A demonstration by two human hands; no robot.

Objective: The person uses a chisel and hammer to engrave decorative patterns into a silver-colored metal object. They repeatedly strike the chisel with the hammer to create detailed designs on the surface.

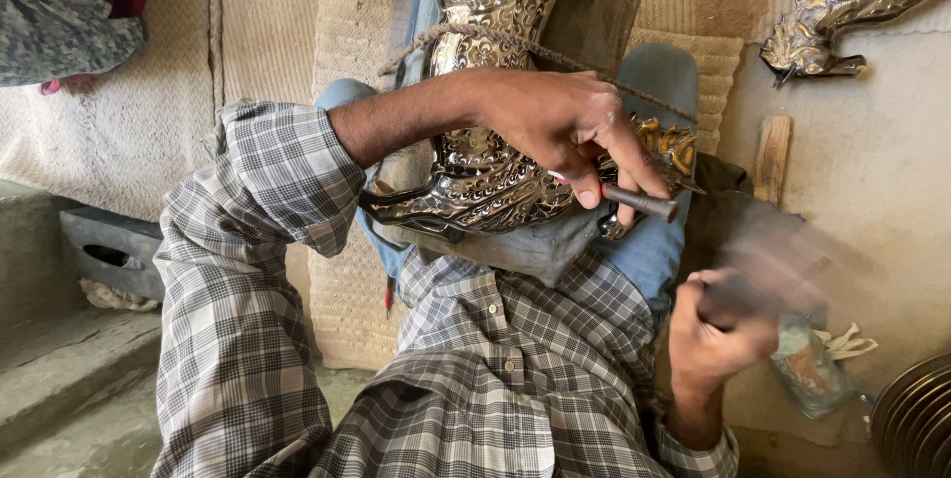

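A: Item held by the left hand (pixel 570 126)?

B: A short dark punch (pixel 639 202), pinched shut between thumb and fingertips. Its long axis is laid nearly level, tip set against the silver embossed vessel (pixel 485 176) roped down across the lap.

A: And the right hand (pixel 708 339)?

B: Fist closed round a blurred hammer (pixel 768 275). It is placed lower right of the punch's butt end, well apart; the right hand is nearer that end.

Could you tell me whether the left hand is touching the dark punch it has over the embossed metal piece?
Touching. The head view shows the left hand pinching the dark punch between thumb and fingers, above the embossed metal piece.
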